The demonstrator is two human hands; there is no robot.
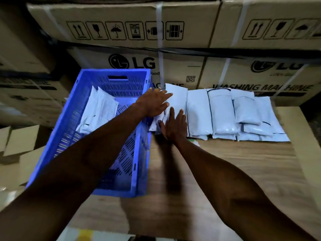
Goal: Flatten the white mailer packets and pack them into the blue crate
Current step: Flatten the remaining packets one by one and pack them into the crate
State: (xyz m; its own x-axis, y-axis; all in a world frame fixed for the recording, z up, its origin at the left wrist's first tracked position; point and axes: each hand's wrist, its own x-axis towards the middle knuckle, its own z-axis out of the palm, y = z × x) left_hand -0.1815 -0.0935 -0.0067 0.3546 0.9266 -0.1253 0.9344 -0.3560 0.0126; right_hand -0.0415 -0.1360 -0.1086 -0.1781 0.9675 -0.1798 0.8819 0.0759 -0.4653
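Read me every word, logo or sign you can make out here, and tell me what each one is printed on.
"LG" with round logo: middle cardboard box behind the blue crate.
"LG", partly cut off: right-hand box.
"WASHING MACHINE": the same right-hand box, partly hidden by white mailer packets.
Handling pictograms (arrows, glass, umbrella): upper box.
QR code and small print on the middle box: too small to read.
Left boxes: blurred.

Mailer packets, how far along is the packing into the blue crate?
Early on. Done: a few packets stand in the blue crate. In hand: left hand and right hand press flat on one packet. Left: the row on the table.
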